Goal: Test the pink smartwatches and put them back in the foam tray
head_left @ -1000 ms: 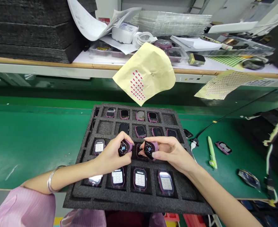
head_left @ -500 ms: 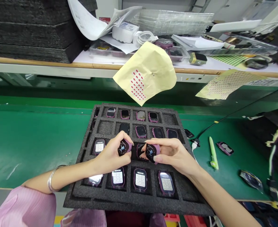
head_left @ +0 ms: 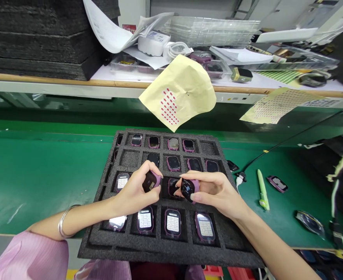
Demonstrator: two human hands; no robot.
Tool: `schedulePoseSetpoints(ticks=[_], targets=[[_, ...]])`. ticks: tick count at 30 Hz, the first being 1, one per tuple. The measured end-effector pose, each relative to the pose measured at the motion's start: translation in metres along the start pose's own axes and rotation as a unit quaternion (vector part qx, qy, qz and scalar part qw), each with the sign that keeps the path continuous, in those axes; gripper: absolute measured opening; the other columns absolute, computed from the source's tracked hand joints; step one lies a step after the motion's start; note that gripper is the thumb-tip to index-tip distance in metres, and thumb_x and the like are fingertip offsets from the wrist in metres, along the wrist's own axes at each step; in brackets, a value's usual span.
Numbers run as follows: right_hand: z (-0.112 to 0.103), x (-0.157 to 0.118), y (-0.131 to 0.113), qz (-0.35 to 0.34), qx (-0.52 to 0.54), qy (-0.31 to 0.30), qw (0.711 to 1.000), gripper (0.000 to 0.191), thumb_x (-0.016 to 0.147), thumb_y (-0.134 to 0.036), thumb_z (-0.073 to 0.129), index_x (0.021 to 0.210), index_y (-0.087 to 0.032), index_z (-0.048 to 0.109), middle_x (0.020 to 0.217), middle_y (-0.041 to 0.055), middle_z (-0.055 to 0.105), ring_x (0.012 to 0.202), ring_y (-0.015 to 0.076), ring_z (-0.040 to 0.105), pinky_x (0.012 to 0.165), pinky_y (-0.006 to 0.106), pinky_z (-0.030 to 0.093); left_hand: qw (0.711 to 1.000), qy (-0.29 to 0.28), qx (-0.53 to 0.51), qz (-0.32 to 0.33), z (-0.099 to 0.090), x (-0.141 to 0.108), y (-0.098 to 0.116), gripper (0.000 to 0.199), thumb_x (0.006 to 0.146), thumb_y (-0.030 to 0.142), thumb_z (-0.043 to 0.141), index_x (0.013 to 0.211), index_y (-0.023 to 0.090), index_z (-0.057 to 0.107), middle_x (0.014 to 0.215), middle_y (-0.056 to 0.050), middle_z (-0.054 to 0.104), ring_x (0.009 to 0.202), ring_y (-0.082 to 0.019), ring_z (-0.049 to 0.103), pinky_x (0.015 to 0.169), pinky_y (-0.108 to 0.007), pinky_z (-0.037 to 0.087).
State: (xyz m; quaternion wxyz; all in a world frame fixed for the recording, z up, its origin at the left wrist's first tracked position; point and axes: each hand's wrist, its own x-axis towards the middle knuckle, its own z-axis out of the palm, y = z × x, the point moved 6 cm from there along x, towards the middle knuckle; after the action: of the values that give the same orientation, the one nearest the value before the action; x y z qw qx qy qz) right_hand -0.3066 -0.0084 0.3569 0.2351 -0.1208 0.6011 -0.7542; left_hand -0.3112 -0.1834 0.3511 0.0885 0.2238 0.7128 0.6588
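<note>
Two hands (head_left: 133,193) (head_left: 215,193), two held watches (head_left: 150,181) (head_left: 188,189), one foam tray (head_left: 171,252), one green pen (head_left: 263,190).

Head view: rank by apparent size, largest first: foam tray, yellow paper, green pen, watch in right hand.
Foam tray, then yellow paper. The green pen and the watch look close in size; the watch is nearer the camera, so I won't rank them.
</note>
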Motion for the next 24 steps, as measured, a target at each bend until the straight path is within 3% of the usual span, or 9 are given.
schedulePoseSetpoints(ticks=[6,8,10,13,16,20,24], targets=[[0.003,-0.006,-0.012,-0.053,0.009,-0.023,0.998,0.037,0.074,-0.023,0.079,0.110,-0.027,0.071,0.102,0.0067,0.072,0.089,0.0233,0.070,0.082,0.036,0.055,0.997,0.011,-0.013,0.076,-0.003,-0.002,0.012,0.026,0.078,0.002,0.053,0.091,0.022,0.043,0.081,0.003,0.043,0.073,-0.011,0.041,0.066,-0.025,0.035],[0.002,-0.005,-0.009,-0.033,-0.003,-0.019,0.999,0.035,0.076,-0.020,0.078,0.110,-0.026,0.071,0.103,0.0070,0.072,0.091,0.0237,0.070,0.082,0.035,0.055,0.999,0.018,-0.006,0.039,-0.004,-0.001,0.007,0.024,0.078,0.002,0.053,0.089,0.021,0.044,0.078,0.004,0.042,0.068,-0.010,0.043,0.062,-0.023,0.036],[-0.001,-0.003,-0.003,-0.002,-0.018,0.001,1.000,0.036,0.079,-0.019,0.075,0.114,-0.025,0.068,0.106,0.0080,0.072,0.097,0.0243,0.069,0.086,0.036,0.054,0.999,0.005,-0.031,-0.043,-0.001,0.001,-0.004,0.021,0.082,0.008,0.054,0.094,0.022,0.044,0.080,0.005,0.042,0.059,-0.007,0.044,0.054,-0.022,0.038],[-0.005,0.001,0.005,0.037,-0.010,0.017,0.999,0.044,0.085,-0.024,0.069,0.128,-0.024,0.058,0.114,0.0106,0.069,0.106,0.0262,0.066,0.096,0.045,0.049,0.983,-0.029,-0.122,-0.132,0.006,0.001,-0.018,0.039,0.081,0.017,0.060,0.114,0.024,0.041,0.085,0.003,0.047,0.057,-0.007,0.051,0.053,-0.023,0.046],[-0.005,0.003,0.011,0.068,0.042,0.019,0.997,0.044,0.089,-0.026,0.064,0.131,-0.022,0.054,0.120,0.0117,0.066,0.110,0.0272,0.063,0.101,0.051,0.044,0.966,-0.026,-0.201,-0.159,0.008,0.004,-0.024,0.060,0.074,0.012,0.061,0.128,0.023,0.037,0.093,-0.001,0.054,0.074,-0.013,0.058,0.065,-0.028,0.053],[-0.005,0.004,0.014,0.079,0.094,0.026,0.992,0.048,0.086,-0.021,0.066,0.132,-0.021,0.053,0.124,0.0107,0.064,0.119,0.0270,0.057,0.105,0.050,0.041,0.945,-0.010,-0.258,-0.203,0.006,0.004,-0.033,0.053,0.069,0.010,0.055,0.121,0.020,0.049,0.105,-0.005,0.059,0.093,-0.019,0.058,0.080,-0.035,0.055],[-0.005,0.006,0.021,0.088,0.089,0.042,0.991,0.055,0.082,-0.018,0.067,0.134,-0.020,0.050,0.121,0.0107,0.066,0.115,0.0268,0.060,0.103,0.050,0.044,0.947,-0.010,-0.245,-0.208,0.005,0.004,-0.037,0.047,0.073,0.011,0.051,0.119,0.019,0.055,0.107,-0.006,0.060,0.096,-0.020,0.058,0.084,-0.039,0.055]])
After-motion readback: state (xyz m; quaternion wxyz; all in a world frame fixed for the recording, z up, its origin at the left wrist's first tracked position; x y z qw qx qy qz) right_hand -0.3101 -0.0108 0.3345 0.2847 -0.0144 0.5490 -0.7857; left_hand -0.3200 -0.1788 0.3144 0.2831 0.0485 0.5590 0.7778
